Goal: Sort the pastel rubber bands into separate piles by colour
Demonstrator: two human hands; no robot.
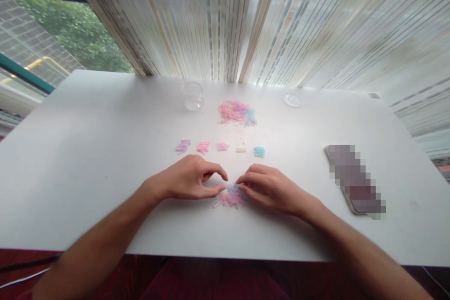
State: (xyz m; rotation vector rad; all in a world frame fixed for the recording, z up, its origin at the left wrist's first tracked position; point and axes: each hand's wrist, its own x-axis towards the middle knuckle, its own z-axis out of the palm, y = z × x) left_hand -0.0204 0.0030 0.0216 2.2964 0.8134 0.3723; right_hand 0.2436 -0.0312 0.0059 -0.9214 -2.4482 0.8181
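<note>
Pastel pink, lilac and pale blue mingle in the near pile (230, 200), a loose tangle of thin, short strands just below the centre of the frame, between the two hands. They look feather-light, soft and bendy, perhaps stretchy, so they should cling together and shift at a slight touch. A fingertip pinch on one loose end at the fringe seems the best hold; a deeper grab would likely drag up several.

Pink dominates its lower part, blue its upper middle, with stray ends poking out at the lower left. The left hand (191, 177) curves in with thumb and forefinger well parted, the thumb at the pile's edge, nothing visible between them. The right hand (272, 191) has its fingertips bunched close at the other edge; whether they pinch a strand I cannot tell.

Above, across mid-frame, sit five small heaps: purple (183, 146), pink (203, 147), pale pink (222, 146), cream (241, 150) and blue (259, 152). Higher up lies the far pile (235, 111), also mixed.
</note>
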